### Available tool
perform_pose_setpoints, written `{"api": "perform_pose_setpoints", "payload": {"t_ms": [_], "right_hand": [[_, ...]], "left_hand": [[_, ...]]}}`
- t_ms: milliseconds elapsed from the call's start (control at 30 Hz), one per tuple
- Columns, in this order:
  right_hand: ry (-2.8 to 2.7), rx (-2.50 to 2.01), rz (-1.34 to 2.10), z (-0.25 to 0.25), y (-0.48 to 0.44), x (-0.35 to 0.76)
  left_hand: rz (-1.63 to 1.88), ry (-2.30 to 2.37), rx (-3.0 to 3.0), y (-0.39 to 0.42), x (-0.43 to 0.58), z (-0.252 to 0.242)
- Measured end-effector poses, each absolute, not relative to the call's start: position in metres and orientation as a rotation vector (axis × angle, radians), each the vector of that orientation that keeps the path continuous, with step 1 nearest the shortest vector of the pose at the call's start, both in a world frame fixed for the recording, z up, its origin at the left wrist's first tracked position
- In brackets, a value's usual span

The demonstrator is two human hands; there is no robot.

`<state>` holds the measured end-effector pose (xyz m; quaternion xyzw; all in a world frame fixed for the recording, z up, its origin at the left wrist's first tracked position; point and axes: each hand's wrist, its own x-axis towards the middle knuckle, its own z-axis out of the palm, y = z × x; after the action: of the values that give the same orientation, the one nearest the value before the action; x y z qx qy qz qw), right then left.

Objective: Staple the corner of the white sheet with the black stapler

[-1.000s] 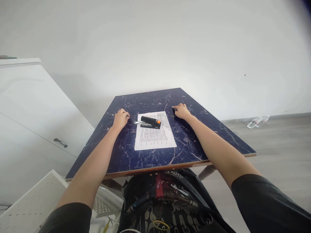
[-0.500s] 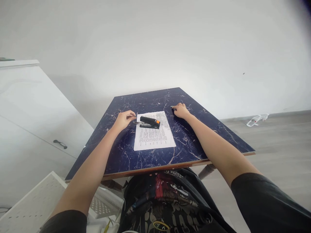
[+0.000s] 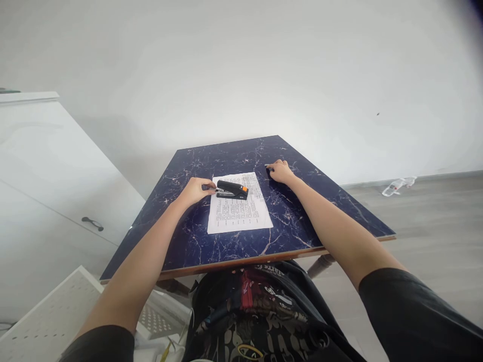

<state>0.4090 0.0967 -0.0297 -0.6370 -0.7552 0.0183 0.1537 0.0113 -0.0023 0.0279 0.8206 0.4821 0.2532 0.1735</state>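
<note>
A black stapler [image 3: 234, 189] with an orange tip lies across the top of a printed sheet of paper [image 3: 238, 211] on the dark blue marbled table [image 3: 294, 226]. My left hand [image 3: 195, 191] is at the stapler's left end, with thumb and fingers pinched on its metal tail. My right hand [image 3: 281, 172] rests on the table just right of the paper's far corner. Its fingers are curled over something small and dark that I cannot make out.
A white cabinet [image 3: 49, 171] with a dark handle stands to the left, and a white perforated panel [image 3: 45, 322] lies below it. A black printed bag or garment [image 3: 256, 311] sits at the table's near edge. A crumpled plastic bottle [image 3: 398, 186] lies on the grey floor, right.
My left hand has slid right across the table from beside the paper and closed on the stapler's left end. The stapler, the paper and my right hand have stayed put.
</note>
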Motion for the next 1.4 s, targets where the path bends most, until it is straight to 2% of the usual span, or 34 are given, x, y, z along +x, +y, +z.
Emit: {"api": "perform_pose_setpoints", "payload": {"t_ms": [1400], "right_hand": [[-2.195, -1.81, 0.052, -0.03, 0.099, 0.411]], "left_hand": [[0.657, 1.337, 2.169, 0.011, 0.005, 0.017]]}}
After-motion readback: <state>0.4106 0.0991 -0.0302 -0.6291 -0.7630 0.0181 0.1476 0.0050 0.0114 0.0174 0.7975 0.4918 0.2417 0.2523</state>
